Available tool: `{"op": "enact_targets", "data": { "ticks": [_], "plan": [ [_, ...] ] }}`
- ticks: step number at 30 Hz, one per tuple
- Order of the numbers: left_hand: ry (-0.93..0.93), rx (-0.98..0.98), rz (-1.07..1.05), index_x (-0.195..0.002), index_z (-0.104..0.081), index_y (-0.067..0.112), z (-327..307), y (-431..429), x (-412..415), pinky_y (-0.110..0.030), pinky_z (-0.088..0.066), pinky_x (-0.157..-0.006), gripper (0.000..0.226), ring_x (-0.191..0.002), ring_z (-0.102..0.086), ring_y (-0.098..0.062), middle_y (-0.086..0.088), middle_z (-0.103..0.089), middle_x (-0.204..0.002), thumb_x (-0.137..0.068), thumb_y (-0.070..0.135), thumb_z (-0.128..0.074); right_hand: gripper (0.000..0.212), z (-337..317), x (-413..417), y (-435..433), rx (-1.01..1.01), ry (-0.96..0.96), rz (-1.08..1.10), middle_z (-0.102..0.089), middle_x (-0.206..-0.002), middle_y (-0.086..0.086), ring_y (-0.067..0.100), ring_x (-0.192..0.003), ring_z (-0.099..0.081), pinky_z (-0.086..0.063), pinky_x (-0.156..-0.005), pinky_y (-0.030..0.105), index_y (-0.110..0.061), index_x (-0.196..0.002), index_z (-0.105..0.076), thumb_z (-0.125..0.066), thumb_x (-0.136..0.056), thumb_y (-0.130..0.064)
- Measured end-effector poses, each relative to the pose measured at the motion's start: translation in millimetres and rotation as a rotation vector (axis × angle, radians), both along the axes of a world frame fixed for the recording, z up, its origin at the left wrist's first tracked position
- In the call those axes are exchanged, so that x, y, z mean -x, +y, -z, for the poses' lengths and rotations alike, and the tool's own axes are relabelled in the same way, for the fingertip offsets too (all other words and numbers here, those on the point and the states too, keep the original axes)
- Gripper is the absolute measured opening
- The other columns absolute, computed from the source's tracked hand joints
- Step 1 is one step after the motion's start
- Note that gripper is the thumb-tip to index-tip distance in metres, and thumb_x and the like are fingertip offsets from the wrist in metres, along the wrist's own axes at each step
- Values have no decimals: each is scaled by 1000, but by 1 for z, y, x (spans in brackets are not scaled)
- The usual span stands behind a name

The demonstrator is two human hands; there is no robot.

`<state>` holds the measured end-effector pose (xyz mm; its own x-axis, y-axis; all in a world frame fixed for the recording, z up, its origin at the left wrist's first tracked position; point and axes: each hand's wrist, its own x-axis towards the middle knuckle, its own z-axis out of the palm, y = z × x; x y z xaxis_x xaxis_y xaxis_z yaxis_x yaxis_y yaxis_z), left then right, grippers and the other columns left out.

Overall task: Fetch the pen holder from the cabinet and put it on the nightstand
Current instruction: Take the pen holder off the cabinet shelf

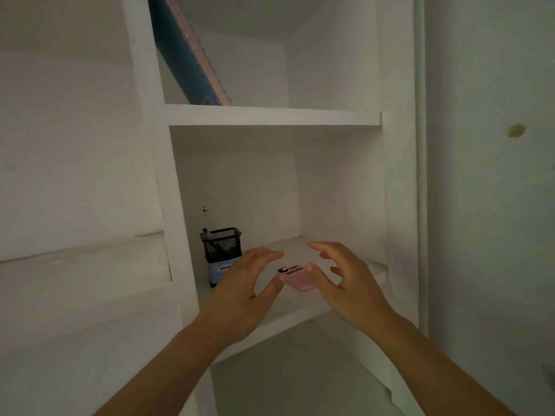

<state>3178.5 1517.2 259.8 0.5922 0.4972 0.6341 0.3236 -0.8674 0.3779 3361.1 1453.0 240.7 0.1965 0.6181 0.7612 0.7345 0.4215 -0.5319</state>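
We were at the reach-and-take step, and we judged the task barely begun. The pen holder [222,250] stood untouched on the middle shelf [300,316] of the white cabinet [396,175], tucked against its left wall. Our left hand [240,292] hovered just near and right of it, hiding the holder's lower right corner. Our right hand [345,283] hovered further right. Both grips were apart, fingers spread and loosely curved, holding nothing. Between the two thumbs a small pink thing [297,280] lay on the shelf; whether a thumb touched it we could not tell.

To do the step well, we reckoned the left hand was the better placed. It should swing left past the pink thing without nudging it. The wall left little room on the far-left side, so the fingers would do best on the holder's near and far faces, about halfway up. Then we should lift straight, keep the holder upright and clear the shelf's front edge. The nightstand was not in view.

The holder was a small square cup of black wire mesh with a solid black rim. A pale blue band ran round its base, its print too small to read. A dark pen [205,232] poked above the left corner. We judged it light and stiff, the mesh giving fingers good purchase.
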Motion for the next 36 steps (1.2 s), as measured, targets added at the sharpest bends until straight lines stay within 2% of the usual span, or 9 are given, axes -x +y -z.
{"op": "enact_targets", "data": {
  "ticks": [2, 6, 9, 16, 21, 25, 28, 32, 36],
  "plan": [
    [-28, 19, -46, -128, -45, 37, -3, 11, -9, -13, -33, -100, 39, -115, -31, 20, 18, -39, -132, -89, 39, -47, 38, -5, -10, 23, -2, -5, -40, -52, -121, -17, -8, -111, -46, -39, -94, 13, -26, -124, -52, -55, -88, -37],
    [-55, -47, -209, -129, -43, 37, -12, 31, -23, -22, -23, -107, 39, -130, -27, 0, 13, -35, -142, -90, 39, -45, 38, -18, -25, 65, -15, -46, -135, -51, -121, -15, -5, -109, -46, -39, -94, 18, -24, -126, -52, -55, -89, -34],
    [-125, -37, -312, -131, -42, 37, -15, 38, -30, -29, -26, -109, 41, -132, -24, -2, 13, -30, -145, -90, 38, -46, 39, -26, -33, 92, -14, -46, -213, -50, -120, -16, -1, -109, -48, -41, -93, 20, -26, -126, -51, -55, -89, -36],
    [-320, -37, -587, -135, -37, 32, -9, 55, -33, -30, -27, -108, 47, -135, -22, -10, 8, -23, -150, -90, 33, -49, 44, -46, -27, 139, 25, -48, -381, -50, -127, -10, 5, -111, -49, -42, -94, 23, -25, -130, -48, -56, -88, -38],
    [-383, -33, -687, -141, -26, 26, -4, 63, -32, -20, -18, -103, 56, -136, -17, -10, 3, -13, -153, -90, 29, -49, 50, -56, -6, 162, 70, -105, -520, -47, -132, -5, 7, -113, -45, -39, -93, 21, -24, -133, -44, -58, -87, -38],
    [-405, 5, -714, -144, -19, 23, 4, 70, -32, -15, -13, -102, 61, -128, -12, 2, 2, -10, -154, -91, 28, -48, 54, -54, 4, 180, 113, -143, -571, -44, -134, -4, 1, -112, -40, -34, -93, 17, -22, -134, -42, -59, -86, -39],
    [-398, 38, -700, -145, -13, 23, 10, 76, -31, -13, -12, -102, 64, -131, -14, -1, 1, -11, -154, -91, 27, -48, 56, -46, 6, 190, 112, -171, -591, -40, -138, -3, -2, -115, -36, -31, -96, 16, -21, -135, -42, -61, -85, -37],
    [-409, 92, -673, -143, -4, 32, 13, 81, -30, -7, -12, -100, 69, -130, -13, 2, 3, -8, -154, -91, 25, -48, 58, -32, 9, 201, 150, -143, -603, -29, -148, 0, 7, -132, -28, -30, -111, 34, -26, -136, -40, -61, -84, -39],
    [-425, 128, -638, -139, 1, 38, 15, 83, -30, 13, -12, -80, 71, -128, -17, 2, 7, -14, -151, -91, 22, -49, 63, -30, 11, 207, 243, -44, -651, -31, -148, -5, 10, -132, -32, -32, -110, 39, -31, -138, -36, -63, -82, -41]
  ]
}}
